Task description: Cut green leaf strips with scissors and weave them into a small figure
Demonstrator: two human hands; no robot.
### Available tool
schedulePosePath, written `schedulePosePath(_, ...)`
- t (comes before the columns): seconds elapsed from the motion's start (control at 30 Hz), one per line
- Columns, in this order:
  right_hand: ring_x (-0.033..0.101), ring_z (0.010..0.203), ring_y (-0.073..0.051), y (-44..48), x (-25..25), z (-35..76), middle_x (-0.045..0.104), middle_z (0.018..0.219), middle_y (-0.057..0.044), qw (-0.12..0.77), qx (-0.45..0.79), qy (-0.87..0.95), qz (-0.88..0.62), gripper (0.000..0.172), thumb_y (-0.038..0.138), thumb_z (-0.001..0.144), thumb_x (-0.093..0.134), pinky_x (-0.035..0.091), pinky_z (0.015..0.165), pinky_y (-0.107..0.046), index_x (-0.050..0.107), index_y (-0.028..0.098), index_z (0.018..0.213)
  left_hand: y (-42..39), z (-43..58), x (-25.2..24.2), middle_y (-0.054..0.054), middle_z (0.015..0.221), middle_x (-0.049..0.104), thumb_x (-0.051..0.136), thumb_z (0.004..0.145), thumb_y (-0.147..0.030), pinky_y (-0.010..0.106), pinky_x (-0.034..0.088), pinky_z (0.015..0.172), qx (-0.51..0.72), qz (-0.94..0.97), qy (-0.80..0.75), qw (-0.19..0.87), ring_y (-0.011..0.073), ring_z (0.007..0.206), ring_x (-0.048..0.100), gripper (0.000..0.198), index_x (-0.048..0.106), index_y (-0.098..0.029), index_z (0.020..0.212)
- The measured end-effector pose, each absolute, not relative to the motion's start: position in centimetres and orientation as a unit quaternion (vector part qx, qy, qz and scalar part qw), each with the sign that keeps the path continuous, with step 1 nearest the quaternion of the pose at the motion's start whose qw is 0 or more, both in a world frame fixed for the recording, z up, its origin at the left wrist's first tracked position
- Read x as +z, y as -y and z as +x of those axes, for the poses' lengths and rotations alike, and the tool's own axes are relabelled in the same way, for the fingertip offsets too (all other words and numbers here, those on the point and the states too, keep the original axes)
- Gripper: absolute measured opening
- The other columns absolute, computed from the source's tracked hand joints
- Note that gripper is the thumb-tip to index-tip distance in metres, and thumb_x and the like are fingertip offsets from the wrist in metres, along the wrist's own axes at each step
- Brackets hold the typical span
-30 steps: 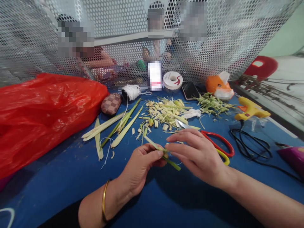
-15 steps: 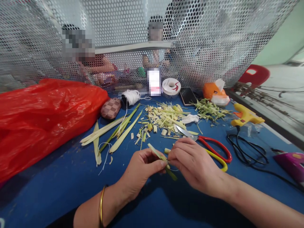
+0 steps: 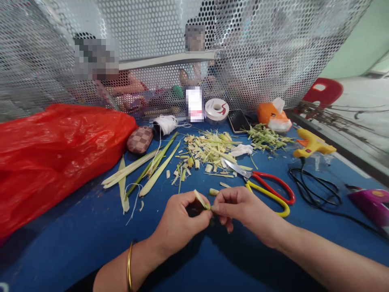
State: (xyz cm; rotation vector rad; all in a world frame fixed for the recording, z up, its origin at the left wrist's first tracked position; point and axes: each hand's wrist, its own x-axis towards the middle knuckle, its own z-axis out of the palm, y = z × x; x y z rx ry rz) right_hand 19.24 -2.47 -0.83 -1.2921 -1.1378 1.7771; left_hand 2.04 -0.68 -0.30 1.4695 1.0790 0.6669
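My left hand (image 3: 182, 219), with a gold bangle at the wrist, pinches a small pale green leaf piece (image 3: 201, 199) between thumb and fingers. Touching the same piece at its right end are the thumb and forefinger of my right hand (image 3: 243, 209), closed in a pinch; what they grip is too small to make out. Just beyond the fingers lies a short cut stalk (image 3: 213, 192). Scissors (image 3: 247, 174) with one red and one yellow handle rest open behind my right hand. A heap of cut leaf and stalk bits (image 3: 209, 148) spreads farther back.
Left: red plastic bag (image 3: 67, 142), checkered pouch (image 3: 140, 140), white string (image 3: 165, 124), long leaves (image 3: 161, 170). Back: lit phone (image 3: 195, 104), ribbon roll (image 3: 216, 109), dark phone (image 3: 238, 121), tissue pack (image 3: 273, 115). Right: yellow glue gun (image 3: 314, 144), black cord, purple tool (image 3: 370, 207). People sit behind the mesh.
My right hand has turned and dropped slightly, its fingers now more spread below the pinch. The leaf piece in my left hand is more upright, and its dark green lower end no longer shows.
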Motion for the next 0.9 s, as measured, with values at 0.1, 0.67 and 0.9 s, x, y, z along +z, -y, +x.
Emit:
schedulePosePath(0.1,0.058,0.059,-0.012,2.6,-0.9,19.6,0.061,0.065,0.002,0.380,0.526,0.584,-0.487,0.014,0.030,0.082,0.064,0.050,0.058,-0.024,0.061,0.016,0.082,0.5,2.1,-0.3,-0.001,0.062,0.061,0.071,0.065,-0.019,0.022,0.042,0.059,0.293,0.507,-0.466,0.663,0.0114,0.059,0.053,0.007,0.065,-0.016,0.066)
schedulePosePath(0.67,0.057,0.071,-0.015,2.3,-0.3,21.0,0.063,0.078,-0.003,0.344,0.116,0.860,-0.358,0.019,0.010,0.092,0.046,0.044,0.069,-0.030,0.062,0.017,0.086,0.3,1.7,-0.5,0.001,0.069,0.063,0.077,0.065,-0.024,0.025,0.046,0.063,0.270,0.413,-0.422,0.760,0.0122,0.063,0.056,0.013,0.069,-0.015,0.071)
schedulePosePath(0.9,0.052,0.059,-0.011,2.6,-0.1,20.4,0.054,0.064,0.002,0.314,0.397,0.707,-0.494,0.021,0.020,0.086,0.054,0.040,0.055,-0.023,0.056,0.018,0.066,0.2,2.1,-0.1,0.000,0.066,0.065,0.076,0.065,-0.018,0.023,0.045,0.063,0.280,0.533,-0.427,0.674,0.0116,0.062,0.056,0.008,0.069,-0.015,0.069)
